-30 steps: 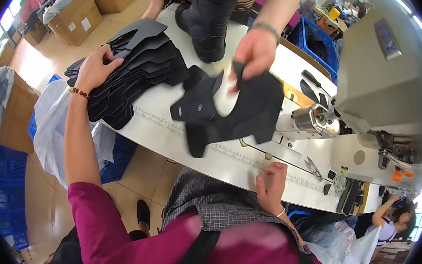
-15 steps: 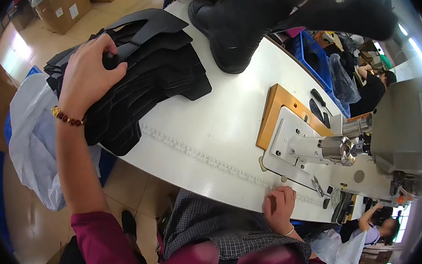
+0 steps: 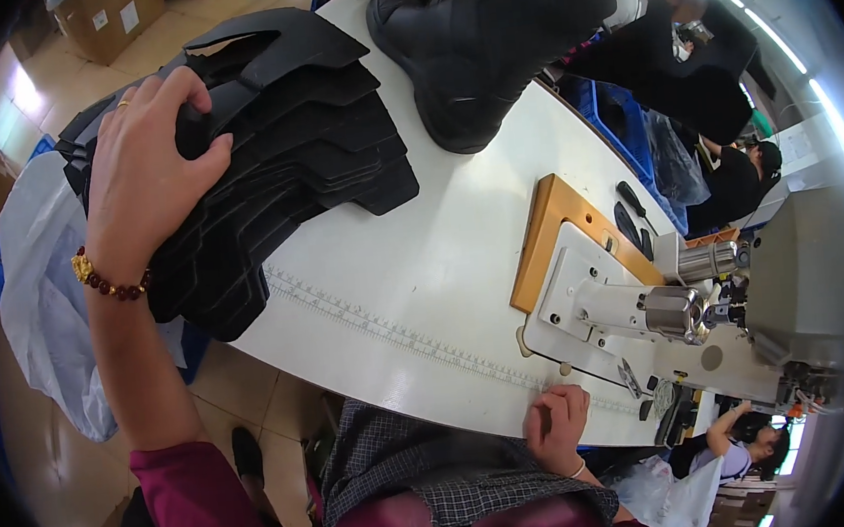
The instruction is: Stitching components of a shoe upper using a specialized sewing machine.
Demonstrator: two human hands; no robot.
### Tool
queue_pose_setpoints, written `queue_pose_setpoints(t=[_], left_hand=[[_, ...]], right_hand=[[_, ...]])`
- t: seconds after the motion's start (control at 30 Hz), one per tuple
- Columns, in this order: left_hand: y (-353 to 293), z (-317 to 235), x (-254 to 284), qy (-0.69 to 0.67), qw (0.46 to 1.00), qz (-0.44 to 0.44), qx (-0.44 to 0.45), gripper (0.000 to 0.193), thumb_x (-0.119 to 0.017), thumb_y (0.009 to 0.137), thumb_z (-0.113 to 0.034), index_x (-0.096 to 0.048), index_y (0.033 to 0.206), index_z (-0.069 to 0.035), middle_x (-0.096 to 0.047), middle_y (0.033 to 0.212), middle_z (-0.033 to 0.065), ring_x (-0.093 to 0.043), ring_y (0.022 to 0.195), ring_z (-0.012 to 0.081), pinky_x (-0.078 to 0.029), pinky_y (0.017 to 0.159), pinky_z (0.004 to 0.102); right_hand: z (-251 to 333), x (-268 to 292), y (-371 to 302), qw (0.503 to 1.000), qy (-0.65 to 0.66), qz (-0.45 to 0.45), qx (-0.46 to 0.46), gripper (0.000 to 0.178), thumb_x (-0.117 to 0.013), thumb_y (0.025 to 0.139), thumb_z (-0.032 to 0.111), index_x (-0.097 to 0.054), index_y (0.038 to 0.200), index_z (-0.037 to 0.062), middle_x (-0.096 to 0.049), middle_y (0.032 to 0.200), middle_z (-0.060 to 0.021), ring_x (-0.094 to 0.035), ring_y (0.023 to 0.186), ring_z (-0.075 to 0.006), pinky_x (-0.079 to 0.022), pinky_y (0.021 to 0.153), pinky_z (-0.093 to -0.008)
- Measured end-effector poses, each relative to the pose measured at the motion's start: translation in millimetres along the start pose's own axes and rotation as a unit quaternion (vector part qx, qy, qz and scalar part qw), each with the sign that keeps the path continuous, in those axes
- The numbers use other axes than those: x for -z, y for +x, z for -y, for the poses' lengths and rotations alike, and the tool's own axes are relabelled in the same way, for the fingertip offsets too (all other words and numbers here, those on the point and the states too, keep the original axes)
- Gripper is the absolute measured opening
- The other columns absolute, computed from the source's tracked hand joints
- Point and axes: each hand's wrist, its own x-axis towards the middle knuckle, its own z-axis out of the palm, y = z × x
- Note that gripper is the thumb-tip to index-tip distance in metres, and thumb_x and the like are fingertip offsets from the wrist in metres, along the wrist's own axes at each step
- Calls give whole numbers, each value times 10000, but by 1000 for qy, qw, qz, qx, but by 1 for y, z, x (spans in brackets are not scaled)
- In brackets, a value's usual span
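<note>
A thick, uneven pile of black cut panels (image 3: 301, 144), their notched edges fanned out, lies at the far left of the white table (image 3: 392, 266). Over the pile's left part reaches my left hand (image 3: 144, 157), with thumb and forefinger curved around a dark, folded-up bit of the panels; the undersides of the other fingers are hidden. Loosely curled, my right hand (image 3: 557, 427) rests on the table's near edge, and nothing shows in its fingers. It is nearest to a ruler scale (image 3: 398, 336) marked along the tabletop.
To the right stands a sewing machine (image 3: 814, 269) beside a tan wooden block (image 3: 549, 227). Small snips (image 3: 630, 378) lie near its base. A black boot (image 3: 465, 69) stands at the far edge. White plastic bagging (image 3: 48, 296) hangs left of the table. Other people work at the right.
My left hand has shifted slightly left and nearer, and the panels' near edge has come a little closer. The whole view has moved a little. My right hand stays by the table edge.
</note>
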Motion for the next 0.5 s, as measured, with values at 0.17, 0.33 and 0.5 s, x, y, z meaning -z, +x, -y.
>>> queue_pose_setpoints(t=[0.17,0.33,0.5], left_hand=[[-2,-2,1,-3,999,-33,-7,309,-758,758,-192,-565,967,-71,-605,932,121,-595,944,327,-432,947,427],[0,-5,6,9,996,-78,-36,322,-757,756,-190,-572,991,-68,-618,928,124,-604,935,333,-446,941,414],[11,-9,20,3,990,137,21,384,-719,759,-182,-627,1103,-39,-682,1014,175,-646,977,336,-494,912,396]], right_hand=[[1,1,0,1000,1,-6,-2,229,-705,744,58,-600,948,71,-548,937,-120,-541,849,-304,-393,800,-433],[0,-2,-2,1000,5,-21,5,229,-714,743,60,-607,945,76,-546,943,-118,-540,857,-312,-401,802,-437],[0,0,0,999,12,-31,5,225,-720,746,58,-610,941,74,-546,939,-118,-544,863,-311,-404,804,-436]])
